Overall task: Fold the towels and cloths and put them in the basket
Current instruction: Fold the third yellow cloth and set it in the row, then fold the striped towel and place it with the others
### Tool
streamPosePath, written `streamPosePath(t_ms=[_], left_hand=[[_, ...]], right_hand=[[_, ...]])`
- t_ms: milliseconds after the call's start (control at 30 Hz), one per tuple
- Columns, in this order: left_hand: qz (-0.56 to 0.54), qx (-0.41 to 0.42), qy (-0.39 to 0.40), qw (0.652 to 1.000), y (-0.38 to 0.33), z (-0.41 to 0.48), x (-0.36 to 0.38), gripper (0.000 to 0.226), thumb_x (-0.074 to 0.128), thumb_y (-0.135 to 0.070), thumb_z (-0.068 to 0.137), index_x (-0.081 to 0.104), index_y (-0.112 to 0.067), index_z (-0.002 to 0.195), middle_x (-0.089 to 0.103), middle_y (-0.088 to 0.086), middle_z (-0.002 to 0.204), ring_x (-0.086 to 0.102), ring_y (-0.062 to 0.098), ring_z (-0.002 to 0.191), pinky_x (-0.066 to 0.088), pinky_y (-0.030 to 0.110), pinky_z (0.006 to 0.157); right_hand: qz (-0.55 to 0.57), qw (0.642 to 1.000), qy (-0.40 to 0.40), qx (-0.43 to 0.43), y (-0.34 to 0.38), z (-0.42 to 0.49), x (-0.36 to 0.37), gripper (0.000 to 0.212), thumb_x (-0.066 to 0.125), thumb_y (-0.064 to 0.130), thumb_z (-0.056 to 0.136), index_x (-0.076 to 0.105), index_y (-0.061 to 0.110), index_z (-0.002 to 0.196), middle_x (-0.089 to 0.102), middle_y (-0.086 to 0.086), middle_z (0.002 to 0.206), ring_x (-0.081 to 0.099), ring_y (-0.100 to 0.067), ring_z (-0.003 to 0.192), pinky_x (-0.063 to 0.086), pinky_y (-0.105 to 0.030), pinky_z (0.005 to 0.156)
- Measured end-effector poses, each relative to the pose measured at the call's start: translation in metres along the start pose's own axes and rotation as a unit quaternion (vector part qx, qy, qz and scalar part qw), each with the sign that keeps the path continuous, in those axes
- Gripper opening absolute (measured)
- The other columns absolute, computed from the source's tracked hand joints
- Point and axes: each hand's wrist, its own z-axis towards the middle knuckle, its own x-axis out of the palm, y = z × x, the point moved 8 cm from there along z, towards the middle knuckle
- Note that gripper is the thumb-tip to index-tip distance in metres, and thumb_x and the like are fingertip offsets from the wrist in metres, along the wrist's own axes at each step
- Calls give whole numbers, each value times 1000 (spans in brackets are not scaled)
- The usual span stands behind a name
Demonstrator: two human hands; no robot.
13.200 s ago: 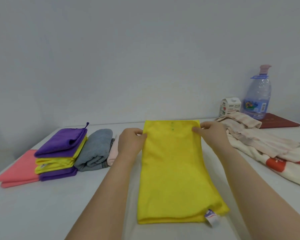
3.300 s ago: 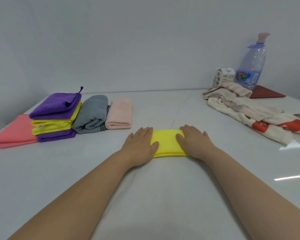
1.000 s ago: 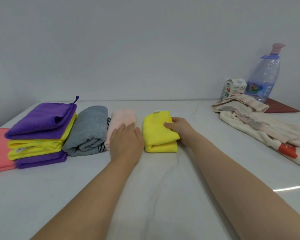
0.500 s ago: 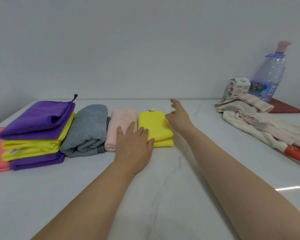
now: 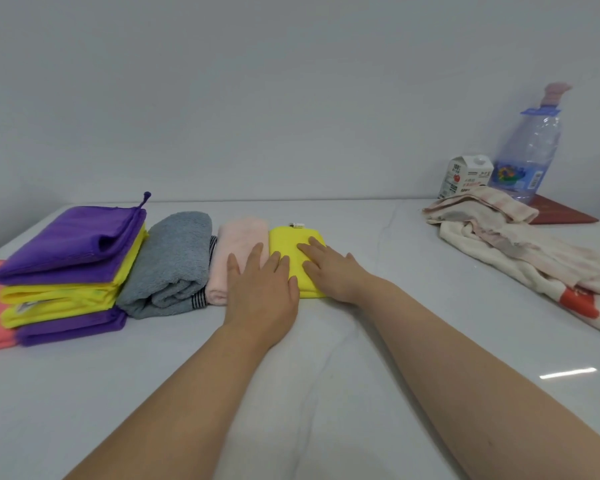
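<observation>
Both hands flat, fingers straight: left hand & right hand press folded yellow cloth beside pink towel. Next, prob: fold unfolded pile on right; no basket visible

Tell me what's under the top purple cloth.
Folded yellow cloth, then the bottom purple cloth. Only their edges show; the top purple cloth covers the rest, so anything tucked between the layers is hidden.
</observation>
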Motion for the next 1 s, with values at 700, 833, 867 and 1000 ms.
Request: streamPosePath(t_ms=[700, 833, 867, 1000], left_hand=[[-9, 38, -54, 998, -25, -17, -14, 52, 36, -31, 99, 30, -12, 147, 29, 8, 154, 15, 25, 145, 14, 51, 113], [-37, 32, -30, 998, -50, -30, -15, 53, 30, -32, 100, 21, -16, 149, 15, 4, 158, 7, 21, 146, 13, 44, 114], [-51, 32, -25, 998, -60, -33, -17, 53, 30, -32, 100, 19, -17, 149, 12, 3, 159, 5, 21, 146, 13, 44, 114], [-95, 32, -18, 995, -95, -41, -20, 55, 32, -31, 100, 15, -17, 150, 5, 3, 160, -1, 20, 147, 9, 44, 116]], right_hand=[[68, 975, -203, 66, -24, -68, -25, 45, 34, 27, 100, 39, 6, 140, 37, -13, 147, 32, -28, 136, 23, -38, 112], [56, 963, -248, 86, -35, -102, -37, 41, 36, 25, 100, 45, 6, 135, 43, -11, 143, 35, -28, 132, 26, -36, 109], [50, 961, -257, 93, -40, -112, -40, 40, 36, 24, 99, 45, 6, 134, 44, -11, 142, 36, -28, 132, 26, -36, 108], [23, 953, -276, 121, -66, -147, -51, 39, 37, 23, 99, 47, 5, 132, 47, -10, 139, 39, -28, 129, 28, -36, 107]])
